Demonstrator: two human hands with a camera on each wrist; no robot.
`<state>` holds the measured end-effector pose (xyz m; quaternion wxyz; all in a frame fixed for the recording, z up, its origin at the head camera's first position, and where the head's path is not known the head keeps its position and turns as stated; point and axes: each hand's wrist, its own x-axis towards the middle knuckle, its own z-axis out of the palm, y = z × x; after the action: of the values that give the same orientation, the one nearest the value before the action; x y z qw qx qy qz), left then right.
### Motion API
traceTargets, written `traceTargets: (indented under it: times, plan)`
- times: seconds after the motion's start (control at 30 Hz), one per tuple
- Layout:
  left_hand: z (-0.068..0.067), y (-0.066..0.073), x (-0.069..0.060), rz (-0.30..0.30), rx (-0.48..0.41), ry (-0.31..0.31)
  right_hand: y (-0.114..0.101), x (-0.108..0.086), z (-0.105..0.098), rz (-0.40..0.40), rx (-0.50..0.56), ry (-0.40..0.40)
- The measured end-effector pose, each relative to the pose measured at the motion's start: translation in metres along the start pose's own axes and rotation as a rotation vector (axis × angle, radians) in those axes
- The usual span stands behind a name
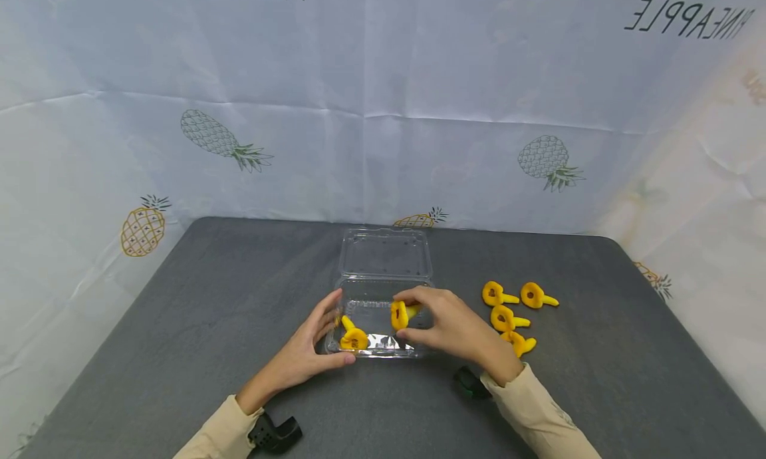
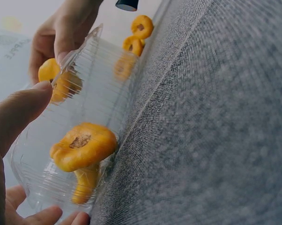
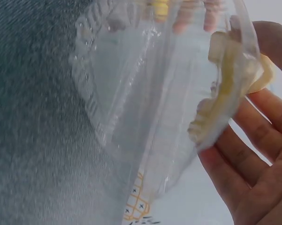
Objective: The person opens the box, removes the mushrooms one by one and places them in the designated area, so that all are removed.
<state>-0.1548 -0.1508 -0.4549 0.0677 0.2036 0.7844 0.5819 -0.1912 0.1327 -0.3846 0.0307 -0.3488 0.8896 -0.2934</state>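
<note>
A clear plastic clamshell container (image 1: 377, 326) lies on the table with its lid (image 1: 385, 254) folded back. My left hand (image 1: 306, 349) holds its left side, thumb at the front rim and fingers along the side wall. One yellow chanterelle mushroom (image 2: 85, 146) sits inside at the left, stem pointing to the back. Over the right part of the container, my right hand (image 1: 445, 320) pinches another chanterelle mushroom (image 1: 399, 314) between thumb and fingers, its cap turned to the left. In the right wrist view, clear plastic covers part of this held mushroom (image 3: 265, 77).
Several more chanterelles (image 1: 503, 318) lie on the grey table (image 1: 209, 312), right of the container and near my right forearm. Black wrist devices (image 1: 275, 434) are strapped to both wrists. A white cloth (image 1: 383, 173) with pineapple prints hangs behind the table.
</note>
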Motion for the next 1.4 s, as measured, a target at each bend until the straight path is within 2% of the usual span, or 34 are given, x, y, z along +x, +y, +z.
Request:
traceTargets:
  times: [0.13,0.4,0.77,0.97,1.23,1.4]
  plan:
    - [0.000,0.000,-0.001,-0.005,-0.002,0.006,0.002,-0.005,-0.004,-0.005,-0.002,0.035]
    - [-0.001,-0.002,-0.001,0.023,0.011,0.006,0.007,-0.015,-0.005,-0.051,-0.026,0.095]
    - [-0.001,-0.002,-0.002,0.026,0.006,0.004,0.010,-0.029,-0.009,-0.063,-0.039,0.168]
    - [-0.001,-0.002,-0.002,0.020,0.009,0.004,0.014,-0.038,-0.014,-0.050,-0.052,0.204]
    - [-0.001,0.000,-0.002,-0.004,0.016,0.007,0.019,-0.047,-0.018,-0.024,-0.066,0.209]
    - [0.000,-0.001,-0.001,0.013,0.011,0.005,0.022,-0.054,-0.022,-0.017,-0.062,0.223]
